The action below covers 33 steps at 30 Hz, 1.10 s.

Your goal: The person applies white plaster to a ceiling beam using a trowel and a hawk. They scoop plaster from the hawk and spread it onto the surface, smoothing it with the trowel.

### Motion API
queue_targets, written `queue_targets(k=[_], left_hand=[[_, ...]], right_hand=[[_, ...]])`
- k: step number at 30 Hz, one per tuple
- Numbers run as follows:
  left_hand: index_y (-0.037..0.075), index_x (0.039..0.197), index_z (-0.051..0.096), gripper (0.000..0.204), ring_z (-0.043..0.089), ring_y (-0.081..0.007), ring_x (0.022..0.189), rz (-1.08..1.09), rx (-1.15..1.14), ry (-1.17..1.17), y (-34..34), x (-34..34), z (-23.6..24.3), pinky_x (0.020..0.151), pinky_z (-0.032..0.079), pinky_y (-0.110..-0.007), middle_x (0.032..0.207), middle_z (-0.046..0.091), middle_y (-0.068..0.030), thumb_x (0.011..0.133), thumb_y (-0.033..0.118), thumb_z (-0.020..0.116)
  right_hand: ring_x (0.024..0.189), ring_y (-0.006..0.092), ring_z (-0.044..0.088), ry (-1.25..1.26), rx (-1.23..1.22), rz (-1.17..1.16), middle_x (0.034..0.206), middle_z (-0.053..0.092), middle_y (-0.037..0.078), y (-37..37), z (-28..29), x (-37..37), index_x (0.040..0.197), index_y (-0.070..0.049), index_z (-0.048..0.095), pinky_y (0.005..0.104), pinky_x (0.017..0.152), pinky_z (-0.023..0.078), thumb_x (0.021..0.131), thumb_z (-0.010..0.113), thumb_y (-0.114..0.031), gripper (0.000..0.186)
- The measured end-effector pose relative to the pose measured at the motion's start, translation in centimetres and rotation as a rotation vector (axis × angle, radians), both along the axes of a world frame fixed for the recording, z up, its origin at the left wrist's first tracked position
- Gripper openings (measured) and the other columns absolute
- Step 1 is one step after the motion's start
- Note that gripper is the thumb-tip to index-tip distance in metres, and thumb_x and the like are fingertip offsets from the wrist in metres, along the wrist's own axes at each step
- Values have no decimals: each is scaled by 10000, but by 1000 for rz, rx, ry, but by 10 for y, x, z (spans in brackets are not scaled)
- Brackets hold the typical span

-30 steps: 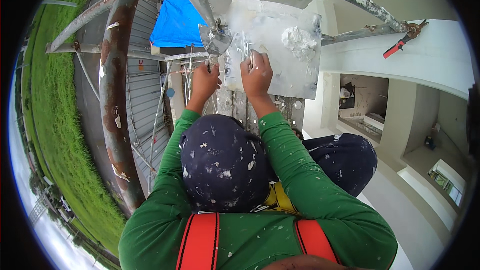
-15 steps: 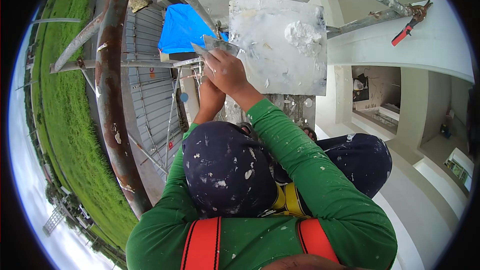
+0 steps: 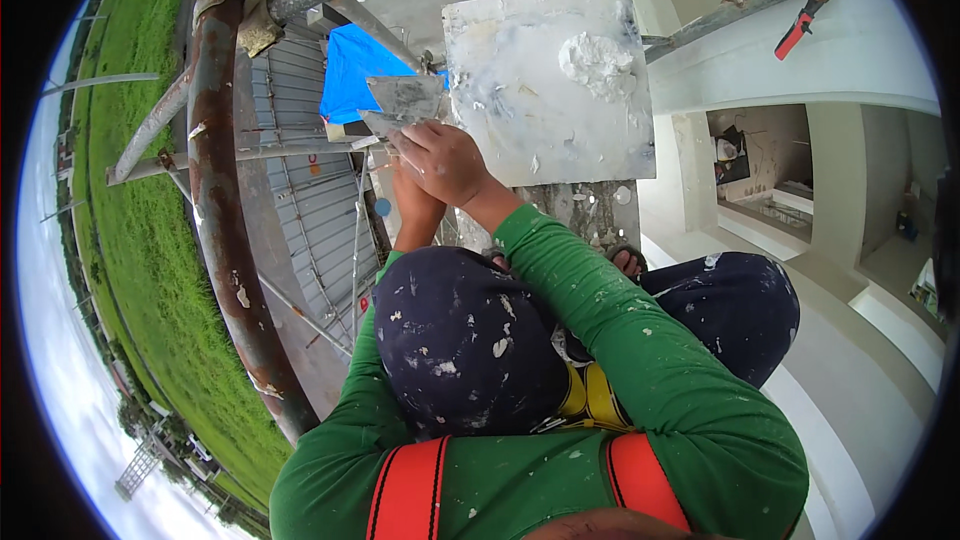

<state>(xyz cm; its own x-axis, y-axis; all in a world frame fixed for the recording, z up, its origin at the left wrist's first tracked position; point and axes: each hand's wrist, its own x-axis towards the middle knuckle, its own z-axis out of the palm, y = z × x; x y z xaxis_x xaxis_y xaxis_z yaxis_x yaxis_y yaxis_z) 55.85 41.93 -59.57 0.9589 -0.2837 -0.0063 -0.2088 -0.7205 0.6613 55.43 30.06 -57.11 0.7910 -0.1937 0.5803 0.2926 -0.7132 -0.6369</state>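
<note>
My right hand [image 3: 445, 162] is closed on a narrow metal putty knife [image 3: 383, 122], its blade pointing up and left, just below a wider scraper blade [image 3: 405, 92]. Behind and below it, my left hand [image 3: 418, 205] is closed, apparently on the wide scraper's handle, which is mostly hidden by my right hand. Both blades are smeared grey and white, close together at the left of a plaster-stained mixing board [image 3: 500, 70]. A heap of white putty [image 3: 595, 65] sits on the board's upper right part.
Rusty, paint-spattered scaffold tubes [image 3: 215, 190] frame the left and top. A red-handled tool [image 3: 795, 32] hangs at the upper right. Below the board is a worn plank [image 3: 560, 205] beside my sandalled foot [image 3: 628, 262]. Beyond lie a blue tarp [image 3: 345, 65], metal sheeting, grass and white walls.
My right hand has left the board and moved left over my left hand, bringing the narrow knife to the wide blade. Both hands have since shifted slightly down.
</note>
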Motion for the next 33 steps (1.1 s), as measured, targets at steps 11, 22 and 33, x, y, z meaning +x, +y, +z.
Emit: queue_targets(k=[11,22,33], left_hand=[[83,1042,574,294,356,-85,427,179,-1030,966,14,-8,-3,408,307,-213,643,487,-6,1030,369,510],[11,812,590,354,491,-84,482,288,-286,413,36,32,-9,427,383,-299,596,548,-30,985,320,605],[-7,946,542,211,443,-67,508,230,-191,-241,21,1,-28,462,358,-282,585,513,-17,997,194,582]], right_hand=[[579,180,528,398,2152,-242,702,590,42,-102,-47,26,825,-115,620,327,481,343,973,517,-288,250],[784,369,641,601,705,-396,865,659,169,-60,-76,2,983,-7,641,451,688,503,911,610,-205,213],[884,290,661,560,-68,-385,988,628,112,-59,-24,8,1163,-44,633,430,722,550,846,566,-110,330]])
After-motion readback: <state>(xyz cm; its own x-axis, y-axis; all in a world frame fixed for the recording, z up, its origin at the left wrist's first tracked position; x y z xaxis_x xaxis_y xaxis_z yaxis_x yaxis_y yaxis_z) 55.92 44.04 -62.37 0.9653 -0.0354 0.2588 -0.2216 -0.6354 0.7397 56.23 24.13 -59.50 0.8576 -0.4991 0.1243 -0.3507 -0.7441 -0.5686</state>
